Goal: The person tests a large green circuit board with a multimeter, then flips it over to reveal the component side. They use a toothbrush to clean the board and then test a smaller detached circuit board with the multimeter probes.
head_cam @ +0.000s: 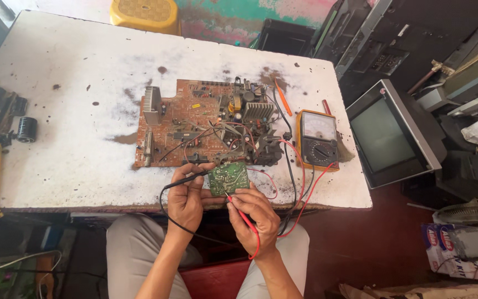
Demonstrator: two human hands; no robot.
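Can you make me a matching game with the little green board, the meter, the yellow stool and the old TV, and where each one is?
Things:
1. small green circuit board
2. meter
3. yellow stool
4. old TV set

Places:
A. beyond the far edge of the table
B. on the table's right end
C. on the floor, right of the table
D. between the left hand and right hand

Pairs: 1-D, 2-B, 3-A, 4-C

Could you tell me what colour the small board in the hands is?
Green; the small board shows best in the head view.
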